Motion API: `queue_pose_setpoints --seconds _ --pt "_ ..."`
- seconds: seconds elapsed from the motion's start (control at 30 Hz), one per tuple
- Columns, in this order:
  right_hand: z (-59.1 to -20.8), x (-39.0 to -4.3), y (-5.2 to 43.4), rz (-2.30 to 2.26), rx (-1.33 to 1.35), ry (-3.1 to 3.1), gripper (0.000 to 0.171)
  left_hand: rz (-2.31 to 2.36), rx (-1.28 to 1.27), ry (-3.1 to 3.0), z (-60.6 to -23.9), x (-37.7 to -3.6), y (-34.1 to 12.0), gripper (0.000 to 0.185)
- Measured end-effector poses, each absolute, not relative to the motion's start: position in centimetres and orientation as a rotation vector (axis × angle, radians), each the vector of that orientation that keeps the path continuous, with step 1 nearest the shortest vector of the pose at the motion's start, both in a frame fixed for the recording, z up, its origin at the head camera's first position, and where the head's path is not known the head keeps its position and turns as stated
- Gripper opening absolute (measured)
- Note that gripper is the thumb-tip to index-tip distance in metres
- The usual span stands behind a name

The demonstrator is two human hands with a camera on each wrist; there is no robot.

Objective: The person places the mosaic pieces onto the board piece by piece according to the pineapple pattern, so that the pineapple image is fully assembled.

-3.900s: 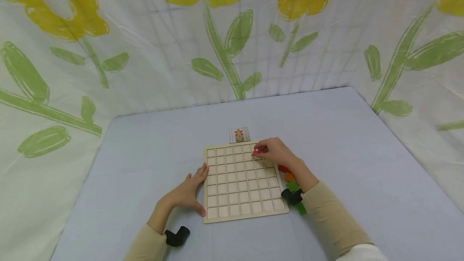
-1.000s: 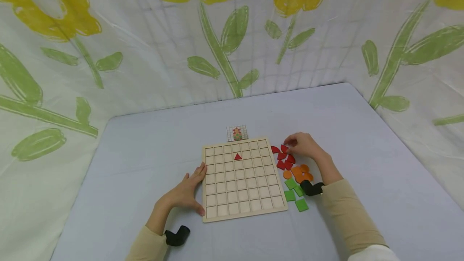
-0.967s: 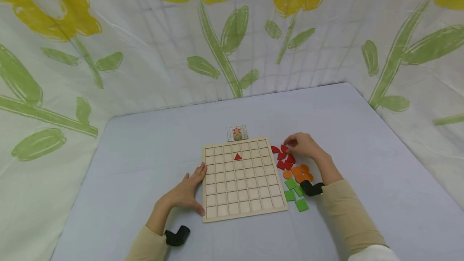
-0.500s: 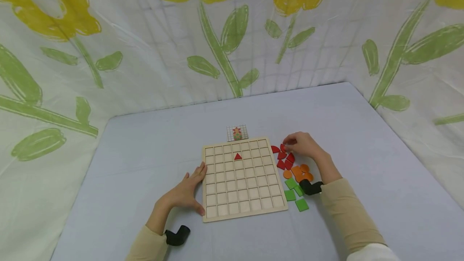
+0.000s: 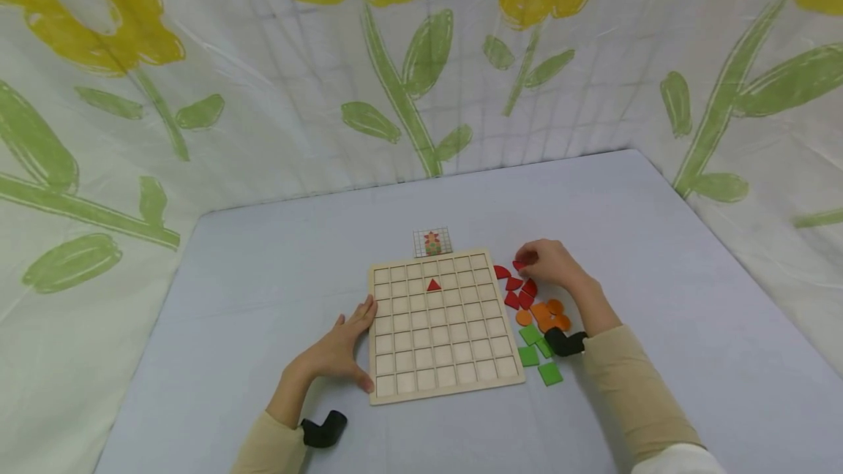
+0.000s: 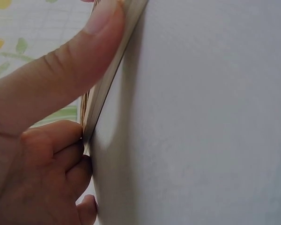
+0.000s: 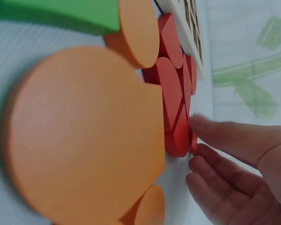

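Observation:
A square wooden grid board [image 5: 448, 328] lies on the table, with a red triangle [image 5: 433, 285] in one cell of its second row from the far side. My left hand [image 5: 342, 346] rests along the board's left edge, thumb and fingers spread; in the left wrist view the thumb [image 6: 70, 70] presses on the rim. To the right of the board, my right hand [image 5: 553, 263] pinches a red quarter-circle block [image 5: 518, 265] between thumb and fingers. Most of that block is hidden by the fingers in the right wrist view, beside other red blocks [image 7: 171, 93].
Several more red blocks [image 5: 513, 284] lie right of the board. Nearer are orange pieces [image 5: 541, 311], some round, and green blocks [image 5: 549, 374]. A small pattern card [image 5: 432, 242] sits behind the board's far edge. A flowered curtain [image 5: 263, 93] hangs behind the table.
The red triangle, earlier in my right hand above the board, now lies in a cell. My right hand has moved right to the red blocks and pinches one. The left hand stays put.

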State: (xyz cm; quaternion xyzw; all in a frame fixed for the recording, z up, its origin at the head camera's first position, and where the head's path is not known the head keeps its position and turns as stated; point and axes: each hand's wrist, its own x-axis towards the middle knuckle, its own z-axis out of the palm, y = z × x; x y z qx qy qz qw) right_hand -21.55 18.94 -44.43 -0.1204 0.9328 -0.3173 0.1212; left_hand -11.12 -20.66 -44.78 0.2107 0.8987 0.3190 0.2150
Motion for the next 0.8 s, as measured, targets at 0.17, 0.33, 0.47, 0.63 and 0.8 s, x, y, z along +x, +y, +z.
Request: queue_pose_setpoints --seconds 0.17,0.33,0.47,0.63,0.8 --pt "-44.6 -21.4 19.4 -0.947 -0.339 2.745 0.028 0.898 0.584 2.486 -44.8 -11.1 -20.7 0.132" --pt "-44.8 -21.3 19.5 -0.954 -0.341 2.748 0.025 0.904 0.592 2.484 -44.8 -11.1 -20.7 0.131" --pt "-44.8 -21.1 19.4 -0.962 -0.317 2.743 0.027 0.912 0.59 2.481 -44.8 -11.1 -20.7 0.131" --pt "-44.6 -20.6 19.1 -0.987 -0.298 2.751 0.028 0.915 0.59 2.481 -44.7 -11.1 -20.6 0.131" --pt "-43.8 -19.8 18.0 -1.027 -0.32 2.762 0.028 0.913 0.596 2.483 -44.7 -11.0 -20.7 0.131"
